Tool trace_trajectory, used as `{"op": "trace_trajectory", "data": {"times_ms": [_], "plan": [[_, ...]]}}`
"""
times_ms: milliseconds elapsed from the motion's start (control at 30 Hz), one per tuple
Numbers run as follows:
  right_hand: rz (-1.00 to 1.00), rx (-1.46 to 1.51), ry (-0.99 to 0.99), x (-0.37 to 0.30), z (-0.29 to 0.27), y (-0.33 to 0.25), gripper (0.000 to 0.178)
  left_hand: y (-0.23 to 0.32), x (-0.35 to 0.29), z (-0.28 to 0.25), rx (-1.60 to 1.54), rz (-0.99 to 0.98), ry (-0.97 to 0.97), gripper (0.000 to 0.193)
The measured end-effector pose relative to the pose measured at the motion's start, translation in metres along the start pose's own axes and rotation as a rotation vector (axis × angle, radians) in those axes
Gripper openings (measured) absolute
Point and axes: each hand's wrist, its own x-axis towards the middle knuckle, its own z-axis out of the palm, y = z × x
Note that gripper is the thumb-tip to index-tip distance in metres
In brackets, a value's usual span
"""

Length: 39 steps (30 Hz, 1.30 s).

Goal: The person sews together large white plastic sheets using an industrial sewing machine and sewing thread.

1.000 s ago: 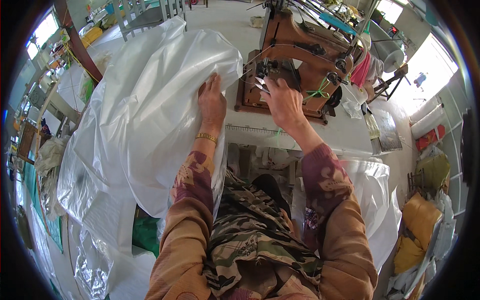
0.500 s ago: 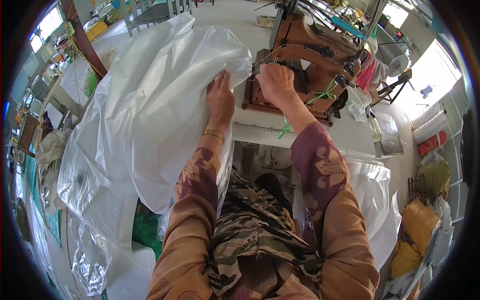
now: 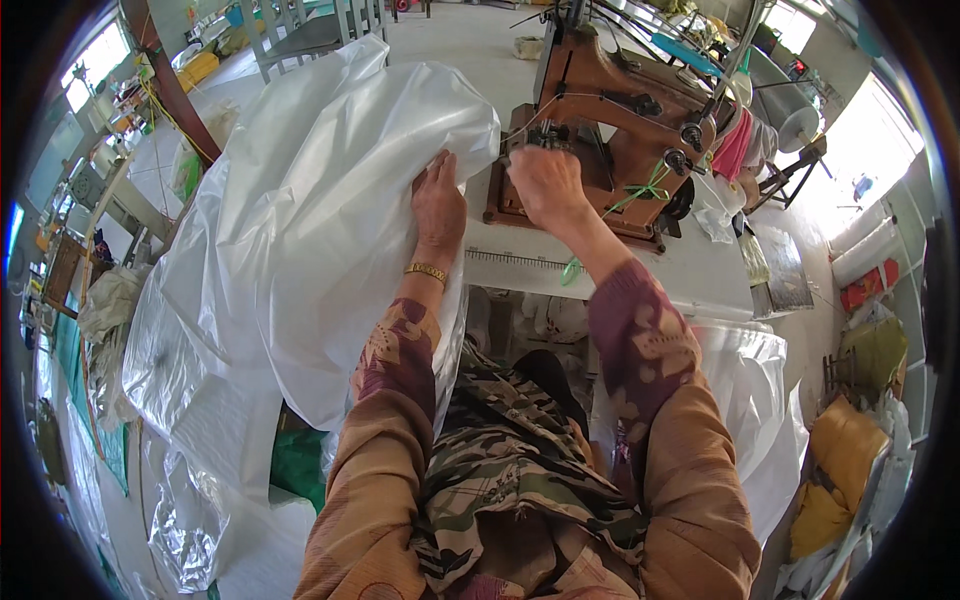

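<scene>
A large heap of translucent white plastic sheeting [image 3: 300, 220] covers the left of the worktable. My left hand [image 3: 438, 205] lies along its right edge, fingers stretched out; its thumb is hidden. At the right stands a brown sewing machine [image 3: 640, 70], a green strip [image 3: 650, 188] tied around part of it. My right hand [image 3: 548, 185] is closed just in front of the machine's needle area, knuckles up. Whatever its fingers pinch is hidden under the hand. A pale thread runs from the machine toward the sheeting's right corner, near my right hand.
A ruler strip [image 3: 520, 260] lines the table's near side. More white plastic [image 3: 745, 400] hangs at the right, by my right sleeve. A grey chair [image 3: 320, 32] stands behind the heap. Yellow-brown sacks [image 3: 845, 440] lie at the far right.
My right hand has drawn slightly nearer, showing more of the machine's needle area. My left hand stays on the sheeting, and the view has shifted a little.
</scene>
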Motion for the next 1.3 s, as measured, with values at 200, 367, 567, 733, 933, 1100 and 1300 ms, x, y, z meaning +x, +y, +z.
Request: {"op": "trace_trajectory", "data": {"times_ms": [200, 367, 567, 733, 933, 1100, 1300], "plan": [[0.176, 0.256, -0.166, -0.094, -0.034, 0.0, 0.029, 0.003, 0.001, -0.003, 0.084, -0.033, -0.291, 0.032], [0.147, 0.295, -0.042, -0.156, -0.036, 0.051, 0.036, 0.007, 0.003, -0.01, 0.067, -0.053, -0.574, 0.03], [0.322, 0.343, -0.079, -0.192, -0.022, 0.07, 0.031, 0.043, 0.024, -0.052, 0.083, -0.076, -0.581, 0.031], [0.404, 0.39, 0.0, -0.19, -0.027, 0.065, 0.03, 0.115, 0.056, -0.051, -0.236, -0.138, 0.092, 0.028], [0.44, 0.457, 0.044, -0.194, -0.028, 0.067, 0.025, 0.118, 0.09, -0.029, -0.366, -0.118, -0.131, 0.025], [0.43, 0.535, 0.122, -0.197, -0.019, 0.074, 0.022, 0.117, 0.042, -0.064, -0.687, -0.295, -0.275, 0.03], [0.462, 0.514, 0.219, -0.2, -0.014, 0.073, 0.019, 0.142, 0.021, -0.081, -0.26, 0.056, -0.086, 0.016]]}}
